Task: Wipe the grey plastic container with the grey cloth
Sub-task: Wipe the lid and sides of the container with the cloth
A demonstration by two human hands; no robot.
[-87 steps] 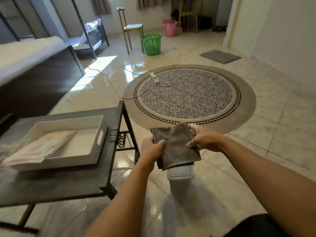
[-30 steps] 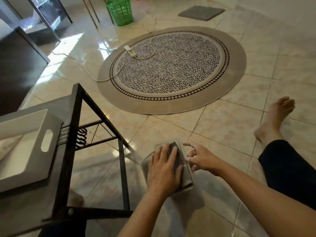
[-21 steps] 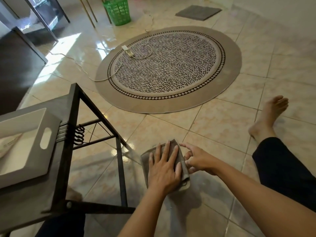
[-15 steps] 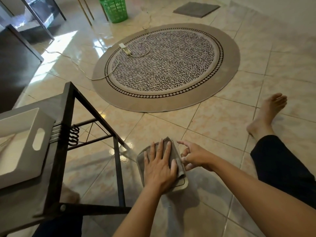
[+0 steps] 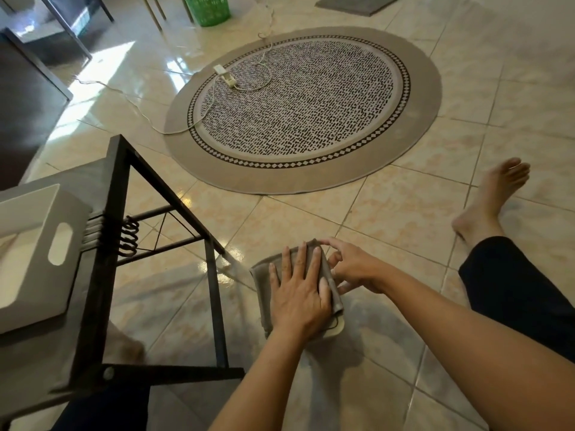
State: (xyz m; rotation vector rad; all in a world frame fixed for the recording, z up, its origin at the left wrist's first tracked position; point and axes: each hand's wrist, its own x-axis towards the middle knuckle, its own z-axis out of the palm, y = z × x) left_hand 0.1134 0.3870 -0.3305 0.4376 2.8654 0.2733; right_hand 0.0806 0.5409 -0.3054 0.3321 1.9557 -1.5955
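Note:
The grey plastic container (image 5: pixel 338 327) stands on the tiled floor, almost wholly hidden; only a pale corner of its top shows. The folded grey cloth (image 5: pixel 260 276) lies spread over that top. My left hand (image 5: pixel 299 295) presses flat on the cloth, fingers spread and pointing away from me. My right hand (image 5: pixel 353 266) is at the container's right side, its fingers curled against the edge of the cloth and the container's wall.
A black metal-frame table (image 5: pixel 118 188) stands to the left, with a white tray (image 5: pixel 37 244) on it. One table leg (image 5: pixel 214 303) is close to the cloth. A round patterned rug (image 5: pixel 305 107) carries a power strip (image 5: pixel 224 75). My bare foot (image 5: pixel 488 200) rests on the right.
At first both hands held the cloth in the air over the container. It now lies on the top under my flat left hand, which has shifted slightly over the last second.

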